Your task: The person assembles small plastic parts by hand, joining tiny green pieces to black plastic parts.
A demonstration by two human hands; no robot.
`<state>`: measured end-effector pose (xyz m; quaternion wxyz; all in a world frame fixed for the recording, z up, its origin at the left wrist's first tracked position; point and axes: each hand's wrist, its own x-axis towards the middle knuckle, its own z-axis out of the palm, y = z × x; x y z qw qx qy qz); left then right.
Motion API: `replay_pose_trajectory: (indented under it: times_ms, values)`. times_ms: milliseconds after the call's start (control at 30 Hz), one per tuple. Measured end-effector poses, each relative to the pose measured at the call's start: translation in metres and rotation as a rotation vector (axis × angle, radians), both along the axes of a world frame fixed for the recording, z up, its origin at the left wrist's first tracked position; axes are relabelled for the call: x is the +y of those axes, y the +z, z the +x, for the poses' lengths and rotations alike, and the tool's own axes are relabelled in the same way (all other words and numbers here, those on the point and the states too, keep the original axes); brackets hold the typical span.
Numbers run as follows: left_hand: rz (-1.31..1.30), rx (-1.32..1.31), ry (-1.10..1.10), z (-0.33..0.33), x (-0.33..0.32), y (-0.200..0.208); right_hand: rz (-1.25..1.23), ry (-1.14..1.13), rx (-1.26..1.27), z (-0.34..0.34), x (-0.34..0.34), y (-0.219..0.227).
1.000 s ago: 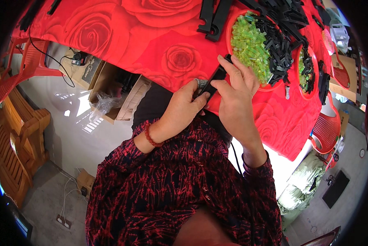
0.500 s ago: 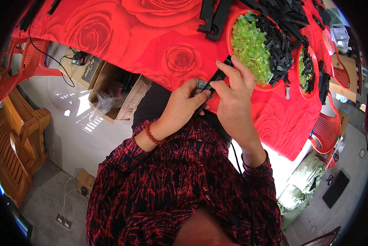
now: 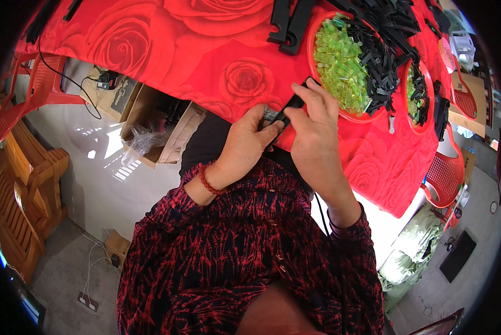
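Observation:
Both my hands are on one long black plastic piece [image 3: 294,103] at the table's front edge, tilted up toward the right. My left hand [image 3: 245,137], with a red bead bracelet on its wrist, is closed round the lower end, thumb on top. A small grey speckled thing [image 3: 269,114] shows beside its thumb; I cannot make out what it is. My right hand [image 3: 314,128] pinches the upper part, its fingers bent over the far end. Just beyond it lies a red round tray [image 3: 312,62] of yellow-green clear pieces [image 3: 340,67] and small black parts [image 3: 380,72].
The table has a red rose-patterned cloth [image 3: 133,39]. Long black pieces [image 3: 291,25] lie at its far side. A second red tray [image 3: 428,95] stands to the right. Below on the left are an open cardboard box [image 3: 166,128] and a red chair [image 3: 38,92].
My right hand has shifted slightly left and down, its fingers more bent over the black piece. My left hand still holds the lower end.

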<state>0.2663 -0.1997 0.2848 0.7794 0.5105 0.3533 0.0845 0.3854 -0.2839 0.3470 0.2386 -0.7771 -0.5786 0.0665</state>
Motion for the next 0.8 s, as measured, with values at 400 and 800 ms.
replay_pose_trajectory:
  times_ms: [400, 800]
  values:
    - [-0.037, -0.006, -0.055, -0.003, -0.006, 0.005, -0.110, 0.054, -0.124, -0.003, 0.000, 0.007]
    - [0.460, -0.019, -0.114, -0.013, -0.014, 0.009, 0.272, -0.323, 0.885, 0.008, 0.012, -0.001]
